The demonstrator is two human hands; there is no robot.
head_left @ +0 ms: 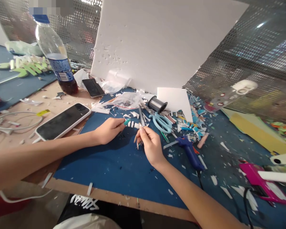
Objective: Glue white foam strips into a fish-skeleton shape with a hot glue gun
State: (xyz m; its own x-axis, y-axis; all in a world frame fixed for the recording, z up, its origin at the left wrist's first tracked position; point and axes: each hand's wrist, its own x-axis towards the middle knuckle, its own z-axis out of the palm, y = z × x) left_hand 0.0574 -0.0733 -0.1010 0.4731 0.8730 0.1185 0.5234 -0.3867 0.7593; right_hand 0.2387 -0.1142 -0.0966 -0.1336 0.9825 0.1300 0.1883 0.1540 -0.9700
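Between my two hands is a small white piece point(132, 124) crossed by dark bands, with a teal end point(127, 121) on its left. My left hand point(111, 129) pinches the teal end between thumb and fingertips. My right hand point(150, 141) has its thumb and forefinger closed on the white piece's right end; its other fingers curl below. Both hands are above the blue mat point(105, 170). Just beyond my right hand lie a grey pen-like tool point(141, 115) and light blue scissors point(162, 123).
A wire spool point(157, 104), a blue glue gun point(190, 152) and many scraps lie right of my hands. To the left are a white-edged phone point(64, 121), a smaller phone point(93, 87) and a bottle point(57, 58). A white board point(157, 41) stands behind.
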